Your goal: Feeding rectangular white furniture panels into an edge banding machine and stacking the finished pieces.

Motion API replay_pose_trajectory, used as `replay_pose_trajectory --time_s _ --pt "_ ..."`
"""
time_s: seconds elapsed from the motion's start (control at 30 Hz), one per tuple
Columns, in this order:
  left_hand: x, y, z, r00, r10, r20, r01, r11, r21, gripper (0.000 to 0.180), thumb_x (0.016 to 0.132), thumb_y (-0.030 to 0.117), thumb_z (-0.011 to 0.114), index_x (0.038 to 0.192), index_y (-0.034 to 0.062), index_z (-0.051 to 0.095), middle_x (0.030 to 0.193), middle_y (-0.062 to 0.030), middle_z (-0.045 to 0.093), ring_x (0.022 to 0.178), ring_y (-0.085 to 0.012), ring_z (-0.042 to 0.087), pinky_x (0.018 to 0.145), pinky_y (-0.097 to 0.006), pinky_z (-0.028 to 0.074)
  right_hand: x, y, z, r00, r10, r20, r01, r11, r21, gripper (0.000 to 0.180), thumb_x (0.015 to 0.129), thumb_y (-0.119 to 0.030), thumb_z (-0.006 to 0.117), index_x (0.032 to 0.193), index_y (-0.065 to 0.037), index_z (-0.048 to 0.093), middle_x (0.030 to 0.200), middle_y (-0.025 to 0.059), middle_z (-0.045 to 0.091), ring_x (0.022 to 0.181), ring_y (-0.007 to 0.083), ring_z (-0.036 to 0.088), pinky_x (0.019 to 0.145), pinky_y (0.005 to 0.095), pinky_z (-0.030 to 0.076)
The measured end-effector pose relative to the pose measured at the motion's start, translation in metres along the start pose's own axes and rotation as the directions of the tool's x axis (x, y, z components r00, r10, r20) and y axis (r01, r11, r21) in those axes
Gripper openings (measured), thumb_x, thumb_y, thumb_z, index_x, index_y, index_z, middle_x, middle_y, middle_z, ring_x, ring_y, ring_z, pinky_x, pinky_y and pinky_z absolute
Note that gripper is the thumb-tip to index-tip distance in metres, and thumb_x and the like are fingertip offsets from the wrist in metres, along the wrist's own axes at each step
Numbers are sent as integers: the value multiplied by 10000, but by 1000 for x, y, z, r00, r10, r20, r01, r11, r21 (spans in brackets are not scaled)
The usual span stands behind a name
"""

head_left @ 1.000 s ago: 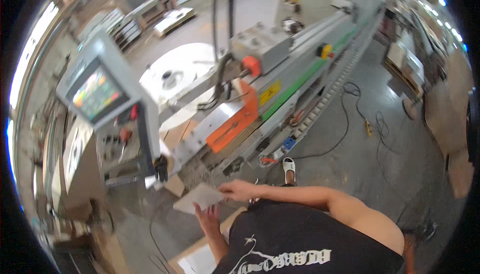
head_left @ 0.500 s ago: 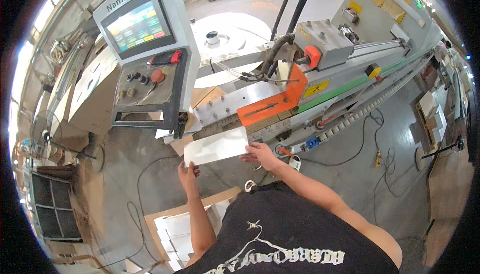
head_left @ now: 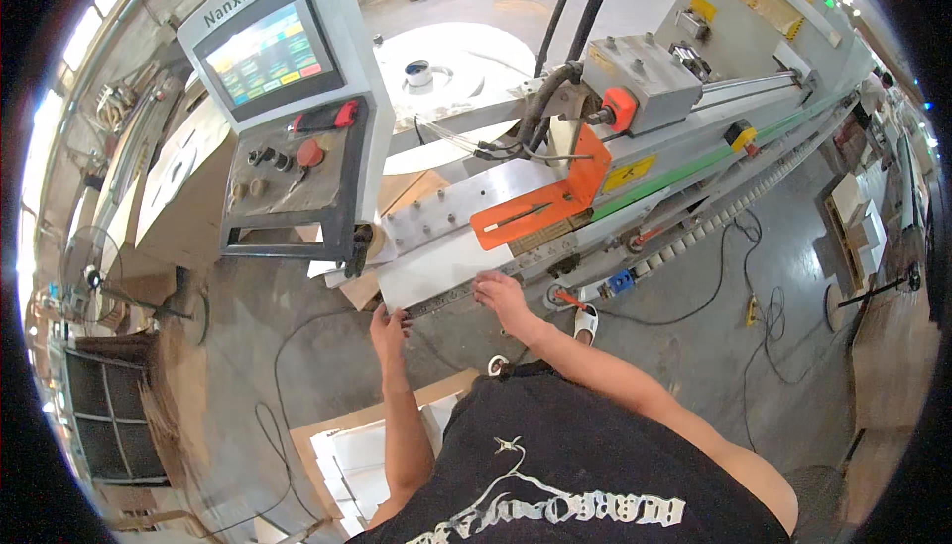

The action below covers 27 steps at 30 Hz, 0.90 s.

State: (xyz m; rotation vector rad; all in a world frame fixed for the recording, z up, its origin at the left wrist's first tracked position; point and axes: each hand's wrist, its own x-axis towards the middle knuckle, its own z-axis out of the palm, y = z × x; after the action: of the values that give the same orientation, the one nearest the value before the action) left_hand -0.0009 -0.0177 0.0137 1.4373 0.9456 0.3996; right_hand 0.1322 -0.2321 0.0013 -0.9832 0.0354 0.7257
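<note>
A white rectangular panel [head_left: 436, 268] lies flat on the near bed of the machine, its far right part reaching under an orange guard plate [head_left: 531, 219]. At the panel's near left corner is my left hand [head_left: 391, 334], closed with thumb and fingertips at the edge. My right hand [head_left: 504, 302] is at the near edge farther right, its bent fingers touching the panel; their tips are partly hidden. Along the bed's front runs a dark metal rail [head_left: 446, 300], between the panel and me.
A control console [head_left: 288, 118] with a screen and red button stands left of the bed. Behind is a large white disc [head_left: 471, 53]. White panels [head_left: 352, 465] are stacked low by my left arm. Cables [head_left: 684, 321] lie on the floor at right.
The white panel has moved forward, away from me, from in front of the bed onto it and partly under the orange guard. My hands have shifted to its near edge.
</note>
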Motion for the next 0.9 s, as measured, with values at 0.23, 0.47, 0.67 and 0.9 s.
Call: replay_pose_trajectory --time_s 0.23,0.47,0.67,0.9 --pt "2 -1 28 997 -61 56 58 997 55 525 891 86 556 1358 -56 363 850 -123 658 645 -158 629 471 -262 440 2 -17 -8 984 -11 -176 46 980 194 333 825 -13 519 1148 68 524 973 109 623 873 192 620 788 283 507" --pt "-14 8 105 971 2 238 -46 983 176 431 838 67 523 1257 -19 475 828 -98 660 692 -147 621 513 -278 463 15 -37 -67 893 -183 -412 234 969 76 353 773 41 454 1121 30 508 1082 131 586 1046 239 591 920 330 467" --pt "-26 3 158 957 93 276 -165 955 248 449 834 82 536 1268 -15 475 784 -88 644 683 -146 606 623 -300 472 13 -72 -98 859 -174 -481 243 966 85 317 772 16 471 1084 -4 525 1103 89 576 1111 200 551 923 325 444" --pt "-46 47 167 906 -8 422 -15 998 53 436 871 120 552 1292 30 486 768 -48 622 676 -119 576 592 -257 455 -10 -118 -127 897 -227 -379 191 973 -131 303 795 -49 506 1095 -33 546 1122 41 577 1096 172 546 917 330 423"
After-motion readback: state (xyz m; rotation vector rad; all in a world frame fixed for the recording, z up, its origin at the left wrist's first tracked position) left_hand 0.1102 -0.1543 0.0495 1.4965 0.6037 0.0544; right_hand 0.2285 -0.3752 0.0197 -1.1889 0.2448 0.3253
